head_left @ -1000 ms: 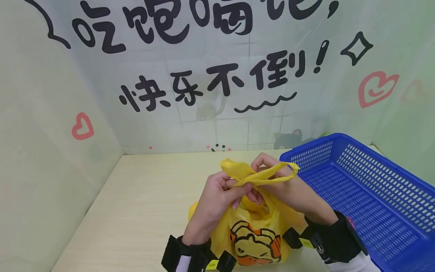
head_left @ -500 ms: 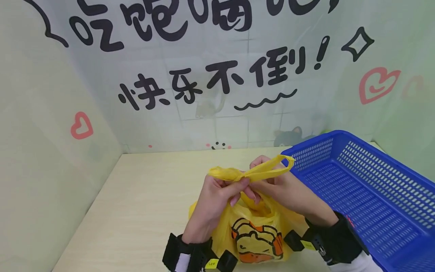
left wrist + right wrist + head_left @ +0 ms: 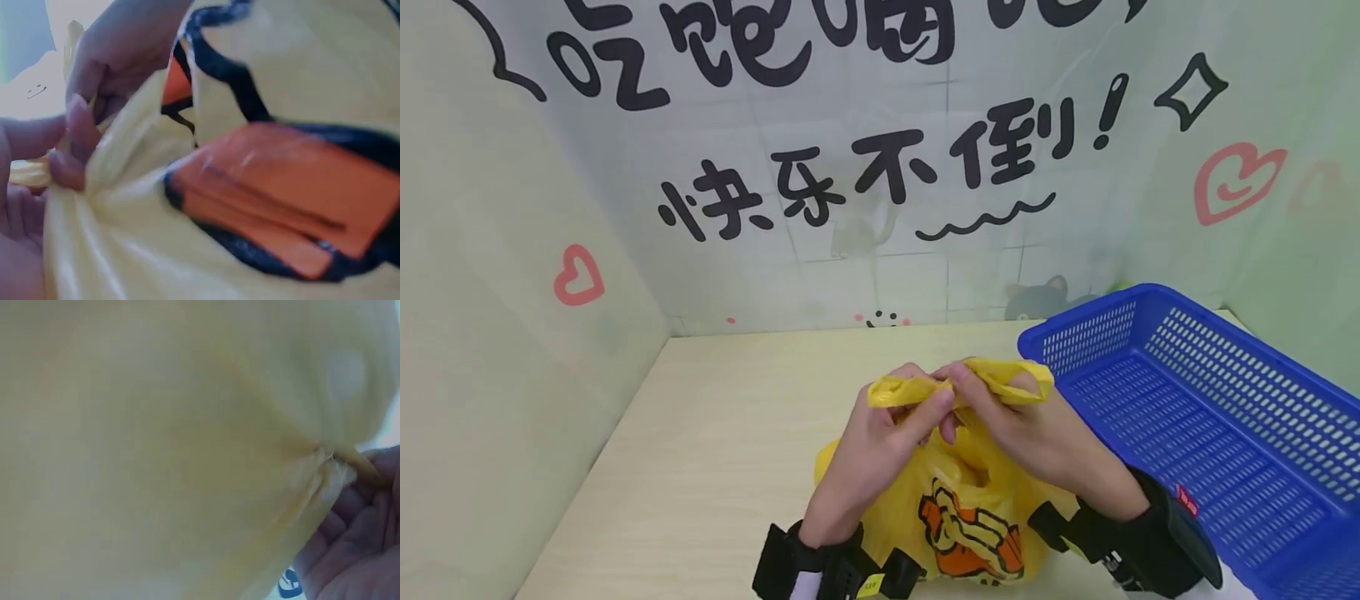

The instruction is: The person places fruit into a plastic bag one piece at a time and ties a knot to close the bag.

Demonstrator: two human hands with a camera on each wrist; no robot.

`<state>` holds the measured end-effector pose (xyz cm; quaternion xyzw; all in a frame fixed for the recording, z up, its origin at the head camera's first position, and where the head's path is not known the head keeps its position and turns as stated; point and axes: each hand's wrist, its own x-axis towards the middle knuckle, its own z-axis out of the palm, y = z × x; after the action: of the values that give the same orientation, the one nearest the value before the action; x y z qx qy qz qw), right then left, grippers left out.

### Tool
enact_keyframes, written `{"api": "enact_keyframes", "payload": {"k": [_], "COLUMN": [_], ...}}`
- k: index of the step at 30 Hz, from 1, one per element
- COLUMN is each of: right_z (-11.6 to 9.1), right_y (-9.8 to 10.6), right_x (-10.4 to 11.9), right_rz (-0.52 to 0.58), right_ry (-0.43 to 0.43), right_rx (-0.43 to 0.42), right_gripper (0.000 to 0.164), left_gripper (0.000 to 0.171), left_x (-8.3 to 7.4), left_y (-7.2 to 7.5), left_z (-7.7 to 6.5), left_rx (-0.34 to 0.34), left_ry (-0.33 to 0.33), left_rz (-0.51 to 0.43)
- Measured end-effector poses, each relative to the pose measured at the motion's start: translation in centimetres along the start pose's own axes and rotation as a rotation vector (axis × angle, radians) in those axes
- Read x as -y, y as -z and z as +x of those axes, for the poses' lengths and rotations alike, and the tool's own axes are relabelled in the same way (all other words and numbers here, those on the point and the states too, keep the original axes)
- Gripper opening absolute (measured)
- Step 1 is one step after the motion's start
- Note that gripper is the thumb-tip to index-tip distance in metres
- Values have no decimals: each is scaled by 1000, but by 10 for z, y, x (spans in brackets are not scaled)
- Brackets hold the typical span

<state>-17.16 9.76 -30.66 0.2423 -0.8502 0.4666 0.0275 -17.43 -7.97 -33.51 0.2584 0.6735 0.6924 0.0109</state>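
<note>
A yellow plastic carrier bag (image 3: 951,467) with an orange-and-black cartoon print stands full on the table; its contents are hidden. Both hands meet at its gathered top. My left hand (image 3: 876,450) pinches one twisted handle (image 3: 895,392) between thumb and fingers. Close beside it, my right hand (image 3: 1037,433) grips the other handle (image 3: 1011,375), thumb on top. The handles cross where the fingertips come together; whether a knot is there I cannot tell. In the right wrist view, bunched plastic (image 3: 322,478) runs to the right palm (image 3: 369,550).
A blue perforated plastic basket (image 3: 1138,362) stands right of the bag, close to the right forearm. Pale wooden tabletop (image 3: 730,450) stretches to the left. A printed backdrop (image 3: 820,283) rises behind the table, with side panels left and right.
The right hand has turned over, its thumb now on top of the handle near the left thumb. The handle loop has folded down lower, and the bag's printed front has crumpled.
</note>
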Motion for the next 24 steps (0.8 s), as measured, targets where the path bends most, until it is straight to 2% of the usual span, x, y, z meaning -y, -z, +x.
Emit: {"api": "enact_keyframes", "payload": {"k": [2,6,9,12,14,17,19,21,24], "right_z": [1,5,9,12,13,15,17,16,12], "right_y": [0,-1,-1,1,2,1,1,1,3], "right_x": [-1,-11,-17,-19,-21,-25,-28,-30,-30], "right_rz": [32,174,241,235,233,233,245,220,212], "right_ry": [-34,-174,-283,-356,-357,-261,-187,-200,-243], "right_rx": [-34,-61,-29,21,69,147,206,259,270], "right_gripper": [32,35,37,41,44,41,39,41,45], "left_gripper": [23,23,17,14,12,8,8,7,10], "left_x": [1,5,7,7,7,7,7,7,8], "left_y": [0,-2,-2,-2,-3,-4,-4,-4,-4], "left_z": [1,3,3,2,2,3,3,3,4], "left_rx": [-23,-96,-101,-109,-133,-172,-160,-137,-85], "left_ry": [-3,59,97,110,107,105,102,100,88], "left_rz": [-29,-38,-24,-10,23,78,68,34,-43]}}
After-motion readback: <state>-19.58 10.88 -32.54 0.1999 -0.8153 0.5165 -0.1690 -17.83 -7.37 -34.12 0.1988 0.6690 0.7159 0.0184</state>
